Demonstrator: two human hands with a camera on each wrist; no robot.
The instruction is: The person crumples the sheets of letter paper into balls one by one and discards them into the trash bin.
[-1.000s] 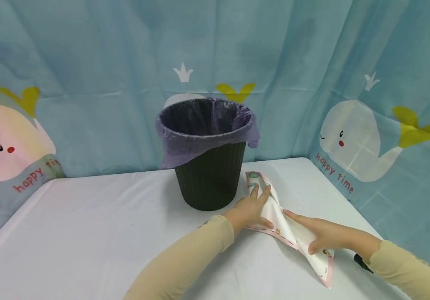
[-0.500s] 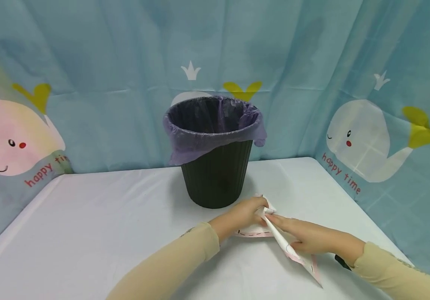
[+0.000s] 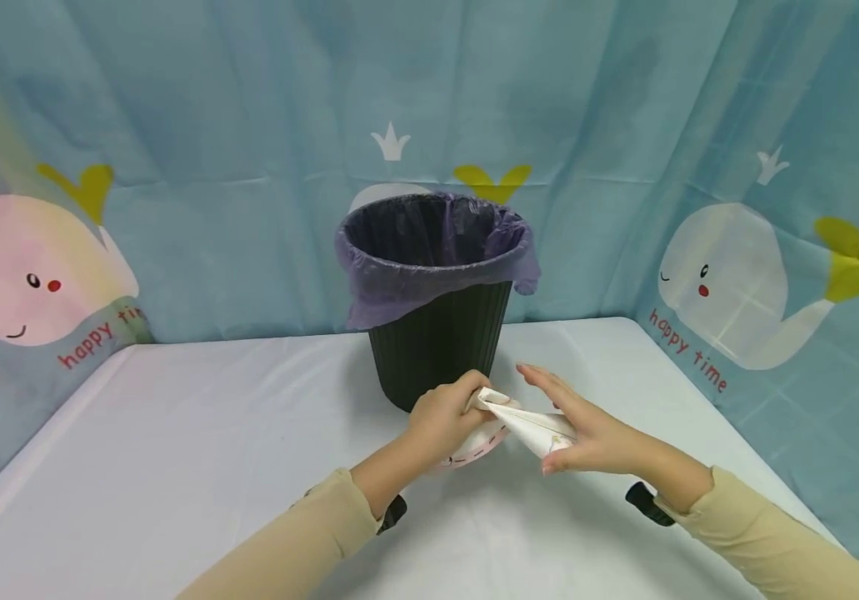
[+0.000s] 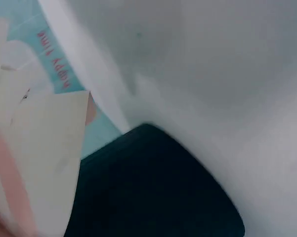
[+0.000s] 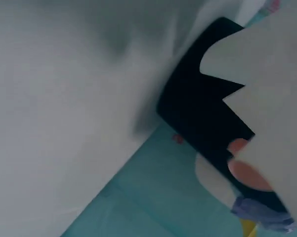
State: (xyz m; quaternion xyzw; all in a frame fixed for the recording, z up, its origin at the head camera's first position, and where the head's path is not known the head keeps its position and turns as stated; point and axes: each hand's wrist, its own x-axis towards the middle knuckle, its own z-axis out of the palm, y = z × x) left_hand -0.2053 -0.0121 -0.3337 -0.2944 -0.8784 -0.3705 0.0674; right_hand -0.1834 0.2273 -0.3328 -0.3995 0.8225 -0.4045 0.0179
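My left hand point(image 3: 442, 417) grips a bunched white sheet with a pink border and small printed drawings point(image 3: 528, 425), just in front of a dark bin. Whether it is paper or cloth I cannot tell. A pointed end of the sheet sticks out to the right, towards my right hand point(image 3: 600, 432), whose fingers and thumb are spread apart around it. Pale panels of the sheet point(image 4: 52, 158) fill the left side of the left wrist view. In the right wrist view the sheet point(image 5: 281, 74) covers the right side, with fingertips point(image 5: 249, 175) partly showing beside it.
The dark ribbed bin point(image 3: 436, 346), lined with a purple bag point(image 3: 429, 292), stands at the back of the white-covered table point(image 3: 212, 450). Behind and to the right hangs a blue curtain point(image 3: 249, 100) with whale prints. Dark wrist cameras point(image 3: 650, 504) sit under the wrists.
The sheet, spread out under both hands a second ago, is gathered into my left hand and raised at its right end. My left hand has closed around it. My right hand has lifted with fingers spread.
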